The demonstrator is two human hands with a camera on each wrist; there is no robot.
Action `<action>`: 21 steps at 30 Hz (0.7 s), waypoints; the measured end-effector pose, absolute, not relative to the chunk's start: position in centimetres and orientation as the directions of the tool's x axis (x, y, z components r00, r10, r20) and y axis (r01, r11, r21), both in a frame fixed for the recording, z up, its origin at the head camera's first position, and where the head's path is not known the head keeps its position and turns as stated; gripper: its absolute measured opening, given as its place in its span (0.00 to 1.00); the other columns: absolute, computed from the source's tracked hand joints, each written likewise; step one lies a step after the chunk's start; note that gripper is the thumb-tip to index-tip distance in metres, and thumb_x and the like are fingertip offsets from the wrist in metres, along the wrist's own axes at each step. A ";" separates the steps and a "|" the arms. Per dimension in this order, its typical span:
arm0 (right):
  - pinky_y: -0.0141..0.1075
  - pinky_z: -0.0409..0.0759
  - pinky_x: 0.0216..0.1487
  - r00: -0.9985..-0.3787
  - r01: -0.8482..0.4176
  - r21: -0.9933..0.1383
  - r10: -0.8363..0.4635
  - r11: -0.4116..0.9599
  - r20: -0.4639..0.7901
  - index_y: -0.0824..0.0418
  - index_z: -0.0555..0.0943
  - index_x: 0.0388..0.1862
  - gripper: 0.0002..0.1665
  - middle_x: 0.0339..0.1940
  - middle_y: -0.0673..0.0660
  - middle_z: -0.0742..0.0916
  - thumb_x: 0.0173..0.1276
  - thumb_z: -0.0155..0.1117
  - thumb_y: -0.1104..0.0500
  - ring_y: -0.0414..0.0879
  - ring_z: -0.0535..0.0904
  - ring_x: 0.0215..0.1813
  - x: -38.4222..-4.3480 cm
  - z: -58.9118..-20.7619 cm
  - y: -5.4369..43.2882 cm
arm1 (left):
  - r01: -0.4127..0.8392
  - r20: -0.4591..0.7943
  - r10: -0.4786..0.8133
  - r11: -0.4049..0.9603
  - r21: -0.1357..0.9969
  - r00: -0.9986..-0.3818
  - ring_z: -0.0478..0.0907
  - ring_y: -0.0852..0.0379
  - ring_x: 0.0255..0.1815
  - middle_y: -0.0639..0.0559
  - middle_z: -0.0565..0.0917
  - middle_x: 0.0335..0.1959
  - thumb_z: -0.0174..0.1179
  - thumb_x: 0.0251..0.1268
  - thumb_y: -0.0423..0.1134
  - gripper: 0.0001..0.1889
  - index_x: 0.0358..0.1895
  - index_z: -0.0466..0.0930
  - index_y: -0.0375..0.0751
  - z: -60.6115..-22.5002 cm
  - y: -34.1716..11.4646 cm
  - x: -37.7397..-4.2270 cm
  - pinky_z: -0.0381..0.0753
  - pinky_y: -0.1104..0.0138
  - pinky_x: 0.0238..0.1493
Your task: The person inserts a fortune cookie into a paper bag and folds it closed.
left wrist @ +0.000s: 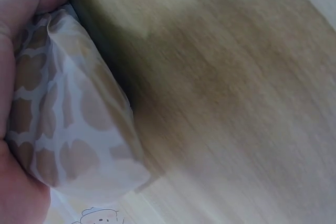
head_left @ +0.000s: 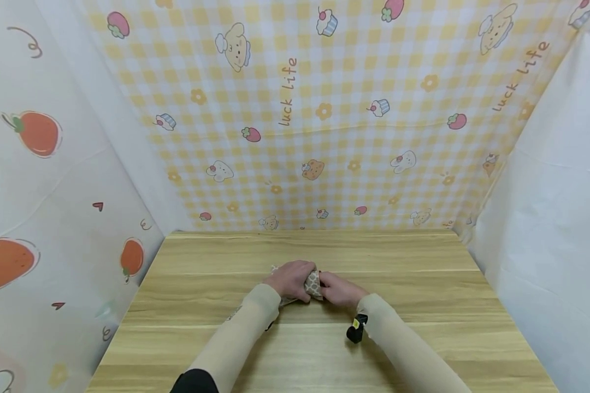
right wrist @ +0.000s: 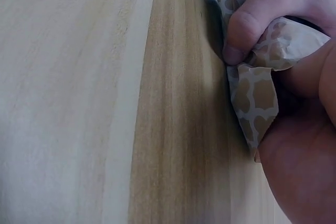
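Observation:
A paper package (head_left: 313, 285) with a tan-and-white giraffe pattern lies on the wooden table, partly covered by both hands. From above, my left hand (head_left: 291, 279) grips its middle, thumb on the near side. The left wrist view shows the package's creased, folded end (left wrist: 79, 114) sticking out beyond that hand. At the right end is my right hand (head_left: 343, 289), its fingers curled at the paper's edge. There, in the right wrist view, a loose paper flap (right wrist: 255, 100) stands out beside the right fingers. What the paper contains is hidden.
The wooden table (head_left: 201, 322) runs back to a yellow checked cloth (head_left: 324, 142) with cartoon prints. White sheets hang at the left (head_left: 78, 180) and right (head_left: 546, 218). A small black device (head_left: 356, 328) is strapped to the right wrist.

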State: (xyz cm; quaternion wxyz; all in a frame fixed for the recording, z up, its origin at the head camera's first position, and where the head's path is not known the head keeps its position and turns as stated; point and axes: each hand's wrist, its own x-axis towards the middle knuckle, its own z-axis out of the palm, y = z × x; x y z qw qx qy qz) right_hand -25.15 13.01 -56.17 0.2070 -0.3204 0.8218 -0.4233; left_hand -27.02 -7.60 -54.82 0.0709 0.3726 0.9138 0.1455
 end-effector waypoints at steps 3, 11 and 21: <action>0.33 0.76 0.46 -0.701 -0.355 -0.825 -0.709 0.439 -0.075 0.59 0.81 0.44 0.11 0.38 0.47 0.82 0.74 0.53 0.71 0.39 0.76 0.40 -25.1 -56.0 13.0 | 0.666 -0.014 0.706 0.674 0.319 -0.708 0.73 0.63 0.36 0.61 0.78 0.35 0.84 0.39 0.41 0.28 0.43 0.76 0.50 -54.8 -7.6 -27.0 0.78 0.69 0.40; 0.34 0.76 0.52 -0.697 -0.346 -0.828 -0.711 0.442 -0.089 0.60 0.82 0.48 0.12 0.44 0.49 0.84 0.74 0.53 0.70 0.40 0.77 0.45 -25.0 -55.8 13.2 | 0.663 -0.040 0.705 0.683 0.307 -0.708 0.74 0.64 0.38 0.62 0.78 0.37 0.84 0.41 0.42 0.28 0.45 0.77 0.50 -54.6 -7.5 -26.9 0.77 0.70 0.40; 0.36 0.79 0.52 -0.711 -0.391 -0.797 -0.701 0.460 -0.056 0.57 0.84 0.52 0.14 0.45 0.48 0.86 0.78 0.54 0.68 0.40 0.79 0.46 -25.1 -55.4 13.8 | 0.624 -0.079 0.672 0.719 0.306 -0.736 0.77 0.62 0.47 0.60 0.81 0.49 0.83 0.45 0.53 0.35 0.58 0.77 0.52 -54.3 -7.6 -26.6 0.81 0.67 0.50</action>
